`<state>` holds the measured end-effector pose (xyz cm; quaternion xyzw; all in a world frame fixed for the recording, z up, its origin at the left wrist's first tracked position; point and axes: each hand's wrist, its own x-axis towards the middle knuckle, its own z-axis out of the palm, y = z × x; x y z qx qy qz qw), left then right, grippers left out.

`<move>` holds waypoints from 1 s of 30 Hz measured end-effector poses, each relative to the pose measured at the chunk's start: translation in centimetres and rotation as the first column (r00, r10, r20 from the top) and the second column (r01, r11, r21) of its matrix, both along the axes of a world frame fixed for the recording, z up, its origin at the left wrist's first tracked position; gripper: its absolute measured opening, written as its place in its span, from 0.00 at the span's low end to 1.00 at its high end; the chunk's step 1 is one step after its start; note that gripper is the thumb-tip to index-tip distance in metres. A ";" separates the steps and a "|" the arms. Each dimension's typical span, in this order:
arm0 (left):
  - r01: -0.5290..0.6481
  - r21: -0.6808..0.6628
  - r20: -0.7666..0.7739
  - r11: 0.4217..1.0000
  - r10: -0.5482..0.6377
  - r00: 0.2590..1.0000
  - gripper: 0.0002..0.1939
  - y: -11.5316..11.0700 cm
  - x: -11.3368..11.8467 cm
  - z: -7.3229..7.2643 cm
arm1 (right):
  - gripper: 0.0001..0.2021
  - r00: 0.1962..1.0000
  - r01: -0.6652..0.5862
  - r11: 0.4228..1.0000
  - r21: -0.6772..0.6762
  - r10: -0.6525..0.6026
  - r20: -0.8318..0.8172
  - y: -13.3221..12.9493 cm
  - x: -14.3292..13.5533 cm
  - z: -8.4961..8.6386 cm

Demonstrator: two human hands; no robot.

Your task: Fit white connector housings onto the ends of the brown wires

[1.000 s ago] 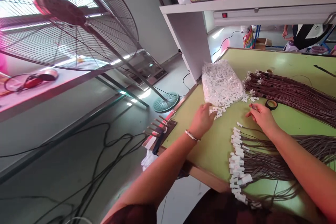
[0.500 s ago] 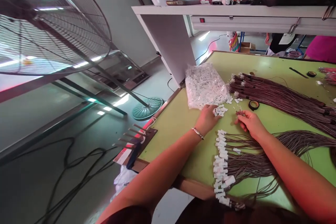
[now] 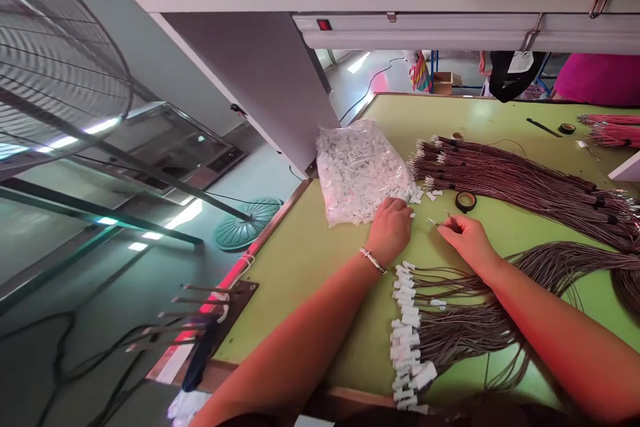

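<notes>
- Nearest us, below our hands, white connectors (image 3: 406, 333) sit in a ragged row at the ends of grey-brown wires (image 3: 465, 330); we judge these done, well over a dozen, too overlapped for an exact count
- Our right hand (image 3: 467, 240) pinches a few thin wires (image 3: 453, 221), at least two, bare tips pointing toward the left; these look still to be fitted
- Our left hand (image 3: 391, 230) is curled down at the near edge of the bag; we cannot tell whether its fingers grip a piece
- Just beyond the right hand lies one black tape roll (image 3: 465, 209)
- Between and just past both hands, a few loose connectors (image 3: 434, 195) are scattered, partly hidden by our left fingers
- Beyond the left hand rests one clear bag (image 3: 357, 167), holding more connectors than we can count
- Beyond the right hand stretches a large dark-brown wire bundle (image 3: 515, 177), seemingly unfitted, so much appears left
- Farthest past the right hand, we see a second tape roll (image 3: 567, 128) and two red bundles (image 3: 610, 119)
</notes>
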<state>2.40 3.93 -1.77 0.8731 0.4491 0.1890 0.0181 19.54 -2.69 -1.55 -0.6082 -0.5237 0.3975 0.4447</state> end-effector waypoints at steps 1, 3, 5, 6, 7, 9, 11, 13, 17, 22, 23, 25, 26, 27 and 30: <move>-0.002 0.012 0.005 1.000 0.002 1.000 0.10 0.0 0.0 -0.1 | 0.09 1.000 0.004 1.000 -0.001 -0.004 0.000 0.0 0.0 0.1; -0.005 0.028 0.013 1.000 0.005 1.000 0.08 0.1 -0.1 -0.3 | 0.09 1.000 0.010 1.000 -0.005 -0.010 0.014 0.0 -0.1 0.3; 0.005 0.031 0.011 0.999 -0.005 1.000 0.07 0.1 -0.1 -0.3 | 0.08 0.999 0.014 1.000 -0.014 -0.013 0.048 -0.1 -0.2 0.5; 0.010 0.032 0.010 0.999 -0.010 1.000 0.07 0.1 -0.1 -0.2 | 0.08 0.998 0.017 1.000 -0.012 -0.016 0.066 -0.1 -0.2 0.6; 0.014 0.036 0.016 0.999 -0.015 1.000 0.08 0.0 0.0 -0.1 | 0.08 0.996 0.021 1.000 -0.005 -0.020 0.081 -0.2 -0.3 0.7; 0.008 0.047 0.059 0.999 -0.011 0.998 0.08 0.0 0.0 0.1 | 0.07 0.995 0.025 0.999 0.020 -0.027 0.092 -0.2 -0.2 0.8; -0.039 0.031 0.150 0.999 0.034 0.988 0.07 0.0 -0.2 0.2 | 0.07 0.997 0.023 0.999 0.030 -0.025 0.067 -0.2 -0.1 0.8; -0.086 -0.017 0.233 0.996 0.087 0.968 0.06 0.0 -0.4 0.3 | 0.07 1.000 0.024 1.000 0.016 -0.024 0.015 -0.2 0.0 0.7; -0.090 -0.093 0.351 0.992 0.118 0.929 0.07 0.0 -0.7 0.7 | 0.08 0.997 0.003 1.000 -0.030 -0.005 -0.072 -0.1 0.1 0.6; 0.110 -0.497 0.614 0.861 0.259 0.745 0.10 -1.3 -0.3 1.5 | 0.07 0.988 -0.022 0.991 -0.134 0.001 -0.153 0.0 -0.1 1.0; 0.200 -0.589 0.631 0.783 0.292 0.719 0.11 -1.7 -0.2 1.7 | 0.06 0.985 -0.029 0.986 -0.167 -0.001 -0.175 0.0 -0.1 1.0; 0.336 -0.691 0.641 0.640 0.327 0.695 0.13 -2.5 0.2 1.9 | 0.06 0.976 -0.054 0.973 -0.222 0.005 -0.218 0.1 -0.1 1.0; 0.370 -0.712 0.642 0.597 0.339 0.688 0.13 -2.8 0.4 2.0 | 0.06 0.973 -0.069 0.968 -0.239 0.012 -0.230 0.1 -0.2 1.0; 0.389 -0.726 0.641 0.568 0.351 0.683 0.13 -3.1 0.6 2.0 | 0.06 0.972 -0.076 0.965 -0.252 0.015 -0.234 0.1 -0.2 1.0; 0.400 -0.755 0.628 0.520 0.398 0.669 0.10 -3.4 0.8 2.0 | 0.06 0.977 -0.049 0.960 -0.276 -0.012 -0.213 0.1 -0.3 0.9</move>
